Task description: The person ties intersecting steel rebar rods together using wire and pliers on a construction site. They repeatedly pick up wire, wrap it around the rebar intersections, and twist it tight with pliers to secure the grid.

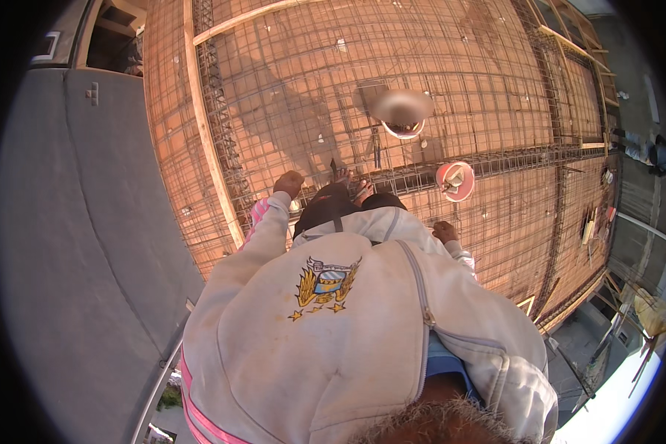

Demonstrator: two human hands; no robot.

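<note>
My left hand (pixel 288 183) is curled low above the reinforcing mesh, beside my left knee and close to a timber board. Whether it holds anything is hidden. On the other side, my right hand (pixel 445 231) hangs over the mesh with bent fingers, its palm out of sight. Between the hands are my bare toes (pixel 363 190), by a trench-like rebar beam cage (pixel 410 180). Just above the right hand in the view stands a pink bucket (pixel 456 181) with pale pieces inside. A long-handled tool (pixel 377 149) lies on the mesh ahead of my feet.
A white bucket (pixel 403 131) stands ahead, partly behind a blurred oval shape. Tied steel reinforcing mesh (pixel 311 83) covers the orange deck. Timber boards (pixel 205 127) edge it, with a grey wall (pixel 116 166) beyond at left. Another person (pixel 663 155) is at the far right.
</note>
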